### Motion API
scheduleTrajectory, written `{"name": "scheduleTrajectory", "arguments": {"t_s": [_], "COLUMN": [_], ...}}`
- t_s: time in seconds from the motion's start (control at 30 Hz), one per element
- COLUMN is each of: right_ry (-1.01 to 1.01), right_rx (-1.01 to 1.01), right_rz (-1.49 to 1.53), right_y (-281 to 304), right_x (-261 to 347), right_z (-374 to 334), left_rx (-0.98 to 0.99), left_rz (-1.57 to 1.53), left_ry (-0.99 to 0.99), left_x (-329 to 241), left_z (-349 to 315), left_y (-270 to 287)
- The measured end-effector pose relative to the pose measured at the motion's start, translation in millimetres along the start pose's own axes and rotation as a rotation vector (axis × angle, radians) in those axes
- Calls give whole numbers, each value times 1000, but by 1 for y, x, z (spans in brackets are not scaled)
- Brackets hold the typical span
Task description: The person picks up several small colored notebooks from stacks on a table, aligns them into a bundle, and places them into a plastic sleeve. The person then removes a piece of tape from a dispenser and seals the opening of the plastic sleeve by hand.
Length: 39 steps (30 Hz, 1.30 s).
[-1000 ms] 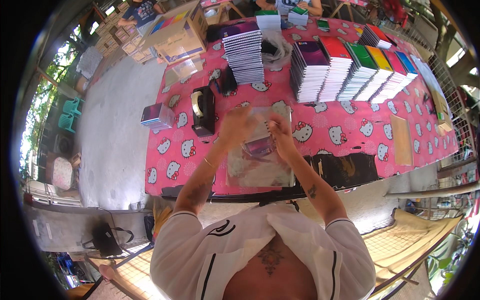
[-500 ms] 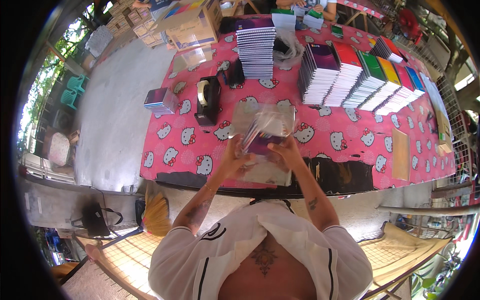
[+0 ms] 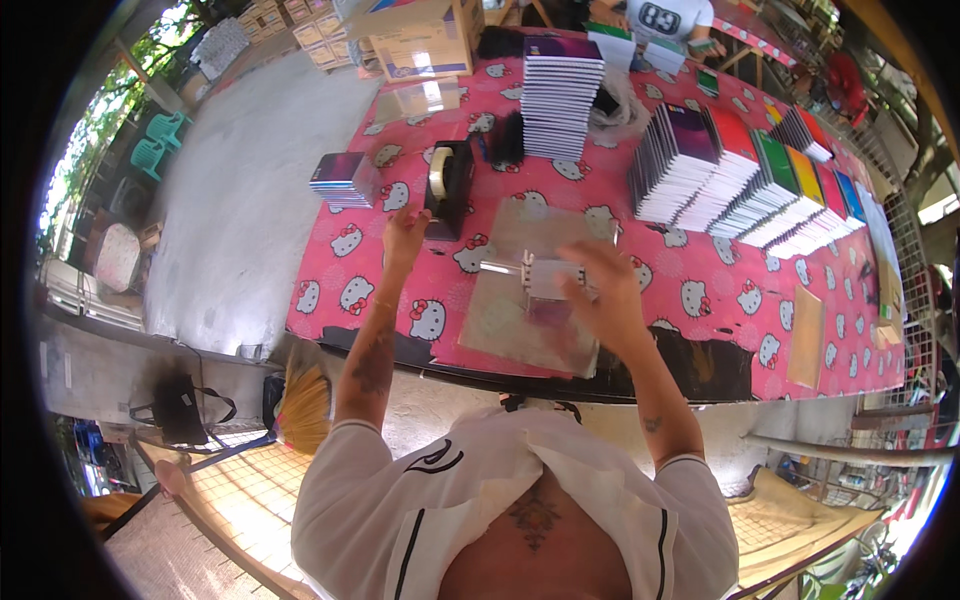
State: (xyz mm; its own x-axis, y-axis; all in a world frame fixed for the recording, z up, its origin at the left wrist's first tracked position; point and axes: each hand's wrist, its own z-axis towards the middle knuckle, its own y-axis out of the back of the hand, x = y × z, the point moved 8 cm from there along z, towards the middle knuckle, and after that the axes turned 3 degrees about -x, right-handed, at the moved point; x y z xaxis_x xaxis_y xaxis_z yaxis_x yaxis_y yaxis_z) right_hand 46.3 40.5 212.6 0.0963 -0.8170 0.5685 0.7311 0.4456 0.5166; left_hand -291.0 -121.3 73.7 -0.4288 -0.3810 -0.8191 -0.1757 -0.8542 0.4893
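My left hand (image 3: 404,240) is at the front end of a black tape dispenser (image 3: 462,185) with a pale roll of tape. Its fingertips are closed together at the dispenser's edge; whatever lies between them is too small to make out. Slightly blurred, my right hand (image 3: 608,300) hovers with fingers apart over a small notebook bundle (image 3: 548,280) in clear plastic. The bundle's spiral binding shows, and part of it is hidden by that hand. Under it lies a clear plastic sheet (image 3: 490,325) on the pink patterned table cover (image 3: 390,325).
A small notebook stack (image 3: 343,182) sits at the left edge. Behind are a tall notebook stack (image 3: 562,100) and a cardboard box (image 3: 425,40). Several coloured notebook stacks (image 3: 675,165) fill the right side, near a flat tan board (image 3: 805,335). Across the table another person (image 3: 668,18) handles notebooks.
My left hand has left the bundle and moved left to the tape dispenser. The bundle now lies lower on the plastic sheet, with my right hand above it. The view has shifted slightly.
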Motion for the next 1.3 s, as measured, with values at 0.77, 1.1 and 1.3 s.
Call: {"name": "scheduleTrajectory", "arguments": {"t_s": [0.77, 1.1, 1.3], "right_ry": [-268, -164, -218], "right_rx": [63, 202, -21], "right_rz": [-373, -463, -372], "right_y": [-41, -56, 8], "right_x": [4, 7, 8], "right_z": [-13, -8, -8], "left_rx": [340, 879, 867], "left_rz": [426, -400, -239], "left_ry": [-73, -594, -895], "left_x": [-17, -162, -189], "left_z": [-8, -88, -80], "left_y": [-8, -78, -54]}}
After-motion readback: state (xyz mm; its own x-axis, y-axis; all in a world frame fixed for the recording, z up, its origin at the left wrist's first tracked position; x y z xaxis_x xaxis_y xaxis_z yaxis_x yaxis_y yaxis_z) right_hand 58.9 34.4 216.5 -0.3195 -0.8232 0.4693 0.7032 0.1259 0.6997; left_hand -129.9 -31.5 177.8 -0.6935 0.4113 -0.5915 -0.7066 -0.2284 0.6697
